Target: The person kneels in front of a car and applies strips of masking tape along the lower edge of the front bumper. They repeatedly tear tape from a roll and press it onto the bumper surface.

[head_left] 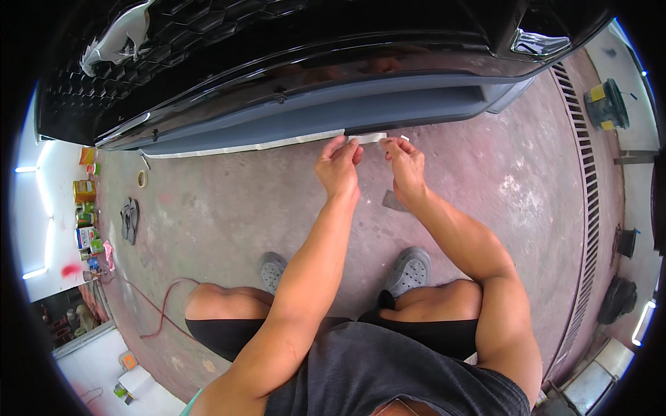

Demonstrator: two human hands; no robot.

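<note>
Stained concrete floor (229, 208) of a workshop fills the view, with a black car front above it: a honeycomb grille (173, 48) at eleven o'clock and a grey lower bumper lip (312, 118) running across at twelve. Far out at nine o'clock, cans and boxes (87, 208) line the white wall, a roll of tape (141, 178) lies on the floor near them, a pair of dark sandals (130, 219) sits just below it, and a red cable (163, 305) loops at eight o'clock. A strip of pale masking tape (277, 143) runs along the bottom edge of the lip from ten o'clock toward centre. The left hand (338, 166) pinches the tape's free end with fingers closed narrow, right at the lip. Just beside it, the right hand (404, 161) also pinches narrow on what seems to be a small torn piece of the same tape. A grey scraper-like scrap (393, 202) lies under the right wrist. Grey clogs (409, 269) rest at six o'clock; a drain grate (590, 180) curves at three o'clock
</note>
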